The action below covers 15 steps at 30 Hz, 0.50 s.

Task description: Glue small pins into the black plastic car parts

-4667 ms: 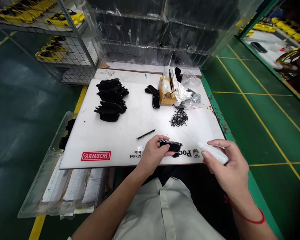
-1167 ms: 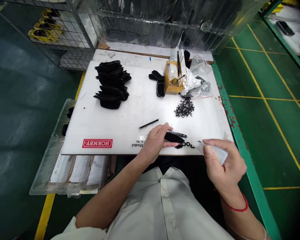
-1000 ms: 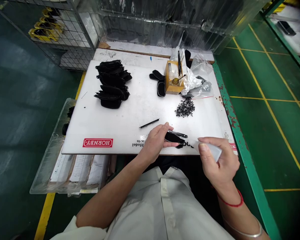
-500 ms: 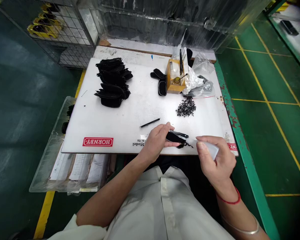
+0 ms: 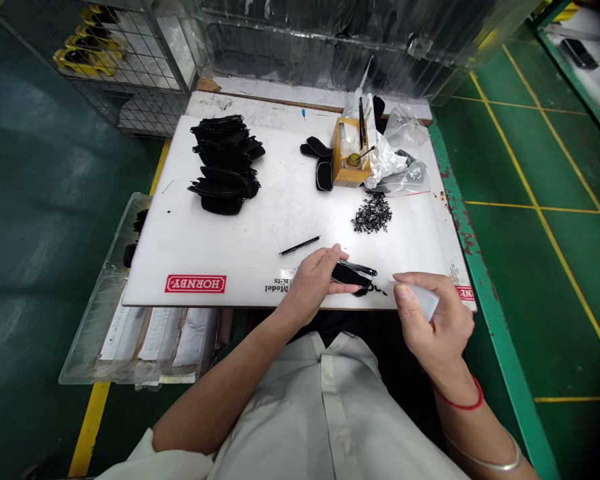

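- Head view shows your left hand point(image 5: 314, 280) closed around a small black moulded part point(image 5: 349, 275), pinning it at the near edge of the white surface point(image 5: 260, 227); a thin bright strip shows along the part's far side.
- Your right hand point(image 5: 433, 320) is wrapped around a white squeeze bottle point(image 5: 417, 299), thumb on top, its fine tip aimed left toward the black part; whether the tip touches it cannot be made out.
- Since about a second ago little has shifted: the left hand keeps the same grip in the same spot, and the right hand has drawn slightly closer to the part. Against the picture nearly five seconds back, the part has been turned in your fingers, so a different face now lies upward.
- That reads as the bottle closing in on the held part, with the part itself steady.
- Just beyond your left hand lies a thin black rod point(image 5: 300, 246), apart from the fingers.
- Farther out sits a heap of small dark screws point(image 5: 372, 215), then a yellow box point(image 5: 349, 157) with tools standing in it, clear plastic bags point(image 5: 400, 160) beside it, and two loose black pieces point(image 5: 320, 163) on its left.
- A stack of black parts point(image 5: 225, 165) rests at the far left of the surface.
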Motion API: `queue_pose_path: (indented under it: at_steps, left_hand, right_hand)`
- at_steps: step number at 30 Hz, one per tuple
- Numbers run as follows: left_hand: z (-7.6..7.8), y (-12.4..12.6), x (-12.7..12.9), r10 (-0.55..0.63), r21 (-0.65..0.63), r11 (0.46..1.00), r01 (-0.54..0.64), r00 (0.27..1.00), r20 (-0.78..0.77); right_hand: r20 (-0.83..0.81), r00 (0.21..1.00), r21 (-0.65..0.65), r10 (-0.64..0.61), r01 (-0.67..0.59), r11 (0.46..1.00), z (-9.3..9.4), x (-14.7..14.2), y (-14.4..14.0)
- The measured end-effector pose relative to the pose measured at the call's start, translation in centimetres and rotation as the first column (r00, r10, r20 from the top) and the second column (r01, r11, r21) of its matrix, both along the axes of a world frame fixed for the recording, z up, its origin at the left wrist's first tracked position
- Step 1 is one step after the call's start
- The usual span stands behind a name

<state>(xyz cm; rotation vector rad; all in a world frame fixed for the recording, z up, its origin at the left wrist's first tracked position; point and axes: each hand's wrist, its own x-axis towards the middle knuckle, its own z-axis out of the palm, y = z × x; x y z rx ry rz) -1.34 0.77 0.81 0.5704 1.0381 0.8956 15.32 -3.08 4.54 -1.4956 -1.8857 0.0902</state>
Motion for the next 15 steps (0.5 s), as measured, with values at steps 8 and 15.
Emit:
queue_pose_path:
  at_steps: [8, 15]
  left_hand:
    - [0.13, -0.05, 0.0, -0.004, 0.003, 1.0, 0.004, 1.0, -0.008]
    - [0.03, 0.01, 0.0, -0.018, -0.001, 1.0, 0.018, 1.0, -0.011]
  right_hand:
    - [-0.002, 1.0, 0.021, 0.001, -0.001, 1.0, 0.21, 0.04, 0.0]
    - [0.0, 1.0, 0.006, -0.01, 0.01, 1.0, -0.03, -0.17, 0.15]
